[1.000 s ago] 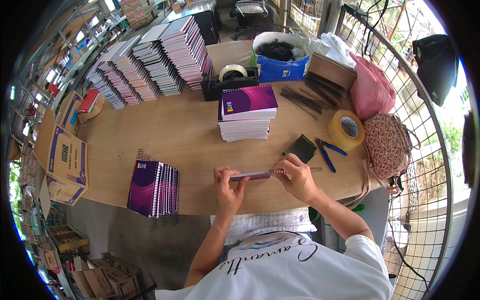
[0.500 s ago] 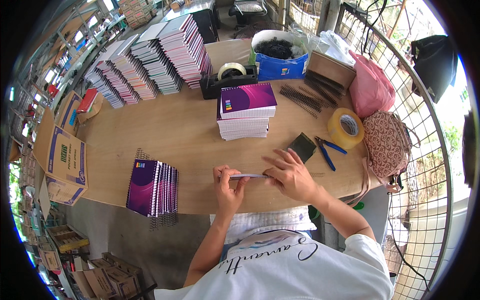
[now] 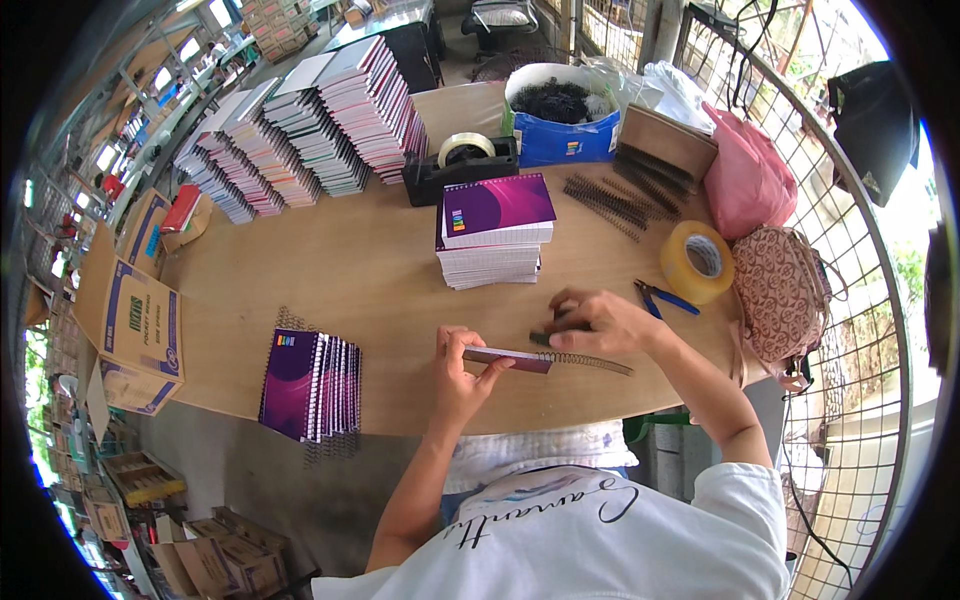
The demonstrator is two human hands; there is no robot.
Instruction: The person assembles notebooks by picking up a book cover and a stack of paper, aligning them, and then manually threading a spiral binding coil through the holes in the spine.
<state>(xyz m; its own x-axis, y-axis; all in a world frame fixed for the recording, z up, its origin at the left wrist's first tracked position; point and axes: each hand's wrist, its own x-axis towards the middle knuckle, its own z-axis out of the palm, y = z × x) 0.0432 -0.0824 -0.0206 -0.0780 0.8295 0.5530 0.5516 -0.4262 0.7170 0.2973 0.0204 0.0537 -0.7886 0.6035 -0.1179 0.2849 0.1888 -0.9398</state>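
My left hand [image 3: 458, 385] pinches a small notebook [image 3: 512, 360] on edge, its thin side facing up. From the notebook's right end a dark spiral wire coil [image 3: 597, 362] sticks out to the right, partly threaded by the look of it. Just above the coil, my right hand [image 3: 606, 322] is curled around a dark green pad [image 3: 541, 338], mostly hidden by the fingers. A pile of purple notebooks [image 3: 492, 240] stands beyond my hands. To the left lies a row of purple notebooks with coils [image 3: 310, 385], overhanging the table's front edge.
Blue-handled pliers [image 3: 662, 297] and a yellow tape roll [image 3: 697, 262] lie at right, near loose coils [image 3: 607, 203]. Further back are a tape dispenser [image 3: 460, 172], a blue tub of coils [image 3: 565, 135] and tall notebook stacks [image 3: 345, 120]. An open carton [image 3: 140, 325] stands left; bags [image 3: 780, 295] sit right.
My right hand has left the notebook's end and closed on the dark green pad from the table. The notebook has tilted, showing its purple cover and the coil jutting out.
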